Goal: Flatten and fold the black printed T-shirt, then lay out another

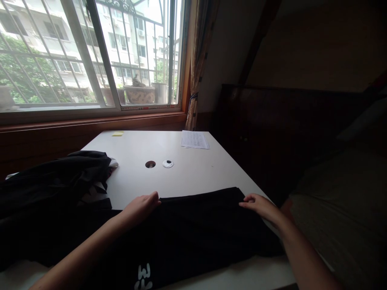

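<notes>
A black garment [205,229] lies spread over the near part of the table, with white printed marks [144,276] near its lower edge. Whether it is a top or trousers I cannot tell. My left hand [146,201] is closed, pinching the garment's far edge around its middle. At the right end of that edge, my right hand [254,202] pinches the cloth near the corner, thumb and fingers together. The garment's left part runs on under my left forearm and merges with dark cloth there.
A heap of dark clothes [60,173] covers the table's left side. The white table [133,181] has a round cable hole [150,164] with its loose cover [168,164] beside it. Farther back lie printed papers [194,139] and a yellow note [117,133]. A bed [338,201] stands at right.
</notes>
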